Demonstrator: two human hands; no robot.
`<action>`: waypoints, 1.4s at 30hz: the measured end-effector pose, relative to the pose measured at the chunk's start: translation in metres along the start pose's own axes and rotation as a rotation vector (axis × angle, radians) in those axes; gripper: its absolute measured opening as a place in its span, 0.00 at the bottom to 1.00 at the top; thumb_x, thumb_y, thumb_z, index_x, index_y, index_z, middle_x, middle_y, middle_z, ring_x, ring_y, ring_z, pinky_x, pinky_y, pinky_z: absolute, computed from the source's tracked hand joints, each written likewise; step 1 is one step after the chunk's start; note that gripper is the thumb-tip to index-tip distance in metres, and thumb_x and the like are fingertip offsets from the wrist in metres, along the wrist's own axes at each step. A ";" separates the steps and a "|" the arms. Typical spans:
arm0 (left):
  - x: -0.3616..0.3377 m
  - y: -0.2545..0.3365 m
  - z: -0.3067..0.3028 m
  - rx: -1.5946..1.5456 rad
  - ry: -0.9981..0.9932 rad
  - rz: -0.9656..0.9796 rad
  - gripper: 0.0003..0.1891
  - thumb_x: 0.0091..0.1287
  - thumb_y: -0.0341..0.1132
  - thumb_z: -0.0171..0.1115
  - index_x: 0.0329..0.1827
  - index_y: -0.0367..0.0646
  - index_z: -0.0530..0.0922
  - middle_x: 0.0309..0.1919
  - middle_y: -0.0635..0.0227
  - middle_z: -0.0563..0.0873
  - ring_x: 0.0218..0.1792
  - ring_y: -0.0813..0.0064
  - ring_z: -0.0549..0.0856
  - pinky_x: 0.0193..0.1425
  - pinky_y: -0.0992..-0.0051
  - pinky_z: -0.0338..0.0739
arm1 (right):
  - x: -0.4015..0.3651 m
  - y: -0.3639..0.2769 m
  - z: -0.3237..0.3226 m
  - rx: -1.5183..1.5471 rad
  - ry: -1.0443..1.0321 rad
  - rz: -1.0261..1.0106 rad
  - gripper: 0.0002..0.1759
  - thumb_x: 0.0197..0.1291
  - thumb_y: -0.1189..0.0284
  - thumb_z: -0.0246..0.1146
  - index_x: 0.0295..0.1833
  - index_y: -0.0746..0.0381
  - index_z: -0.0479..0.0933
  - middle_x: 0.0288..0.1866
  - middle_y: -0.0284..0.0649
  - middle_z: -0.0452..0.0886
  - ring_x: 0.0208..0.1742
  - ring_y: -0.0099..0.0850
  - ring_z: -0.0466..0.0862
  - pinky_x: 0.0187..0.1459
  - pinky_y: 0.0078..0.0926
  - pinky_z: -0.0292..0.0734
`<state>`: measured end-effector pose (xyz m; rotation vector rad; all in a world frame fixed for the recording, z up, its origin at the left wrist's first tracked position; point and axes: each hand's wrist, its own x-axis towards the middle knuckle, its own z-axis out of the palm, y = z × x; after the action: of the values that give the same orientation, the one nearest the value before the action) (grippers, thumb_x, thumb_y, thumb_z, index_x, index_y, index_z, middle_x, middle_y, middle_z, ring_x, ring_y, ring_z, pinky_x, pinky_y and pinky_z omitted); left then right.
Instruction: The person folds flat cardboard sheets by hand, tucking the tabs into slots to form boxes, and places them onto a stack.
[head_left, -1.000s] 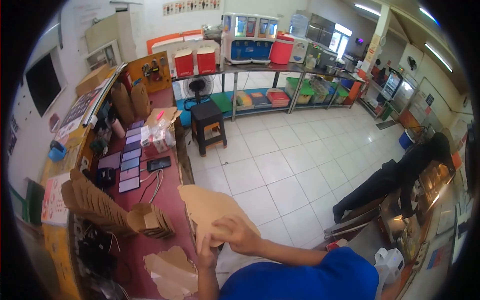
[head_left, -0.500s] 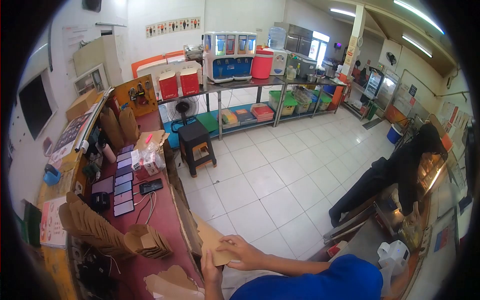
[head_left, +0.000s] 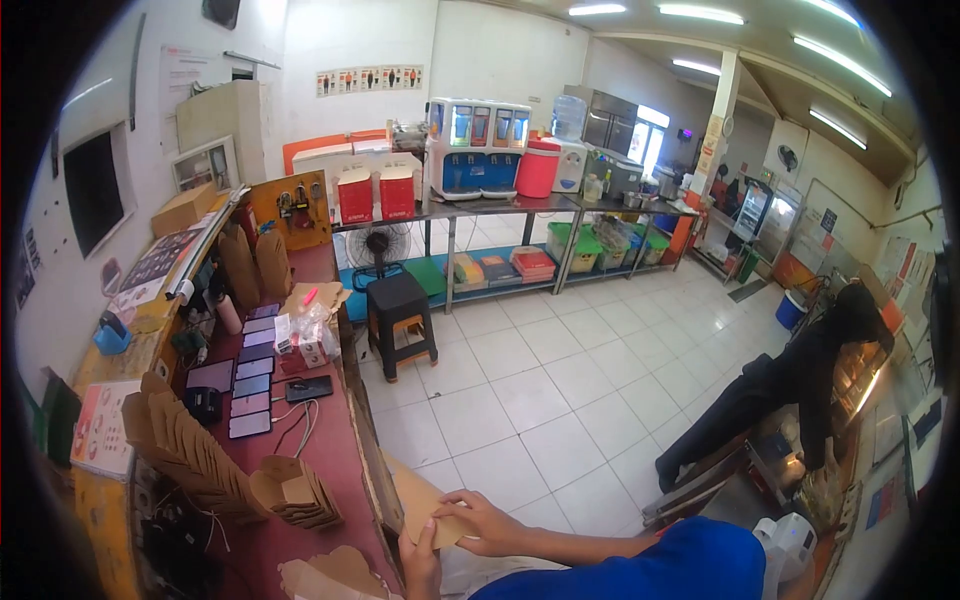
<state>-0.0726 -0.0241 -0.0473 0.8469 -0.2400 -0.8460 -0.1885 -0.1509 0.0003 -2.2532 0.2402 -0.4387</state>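
At the bottom middle of the head view, both my hands are on a piece of brown kraft cardboard (head_left: 453,531), bent like a takeaway box being folded. My left hand (head_left: 420,563) grips its near left side, thumb lying over the face. From the right, my right hand (head_left: 490,527) closes its fingers around the other side. On the red counter to my left are a stack of folded takeaway boxes (head_left: 295,490), a taller leaning stack of them (head_left: 185,455), and another open cardboard box (head_left: 335,575) at the near edge.
Several phones (head_left: 250,400) line the red counter (head_left: 325,440), beside a black phone (head_left: 308,388) with cables. A black stool (head_left: 400,310) stands on the tiled floor ahead. At right, a person in dark clothes (head_left: 790,375) leans over a lit counter.
The view has tilted up slightly, so the room sits lower in it. My left thumb has moved onto the cardboard's face; both hands still hold the piece.
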 end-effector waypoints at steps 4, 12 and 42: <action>-0.004 0.000 -0.001 -0.018 0.009 -0.011 0.20 0.76 0.26 0.60 0.68 0.30 0.74 0.60 0.58 0.84 0.59 0.69 0.84 0.66 0.70 0.78 | -0.002 0.003 0.005 -0.013 -0.015 -0.014 0.33 0.54 0.74 0.69 0.69 0.55 0.75 0.71 0.51 0.69 0.74 0.54 0.69 0.74 0.47 0.69; -0.005 -0.004 -0.011 -0.067 0.035 -0.046 0.25 0.73 0.23 0.61 0.72 0.34 0.70 0.63 0.56 0.81 0.63 0.63 0.83 0.69 0.64 0.78 | 0.000 0.005 0.022 0.026 0.002 0.006 0.33 0.55 0.74 0.68 0.70 0.55 0.75 0.73 0.49 0.67 0.76 0.51 0.67 0.76 0.45 0.66; -0.020 -0.007 -0.022 -0.127 0.105 -0.025 0.26 0.74 0.24 0.60 0.75 0.36 0.68 0.64 0.57 0.80 0.63 0.63 0.83 0.68 0.66 0.80 | -0.005 0.011 0.044 0.092 -0.013 -0.017 0.31 0.57 0.76 0.66 0.69 0.55 0.77 0.70 0.50 0.70 0.74 0.52 0.70 0.76 0.45 0.66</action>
<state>-0.0783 0.0002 -0.0638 0.7743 -0.0828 -0.8291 -0.1759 -0.1261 -0.0364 -2.1690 0.1907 -0.4349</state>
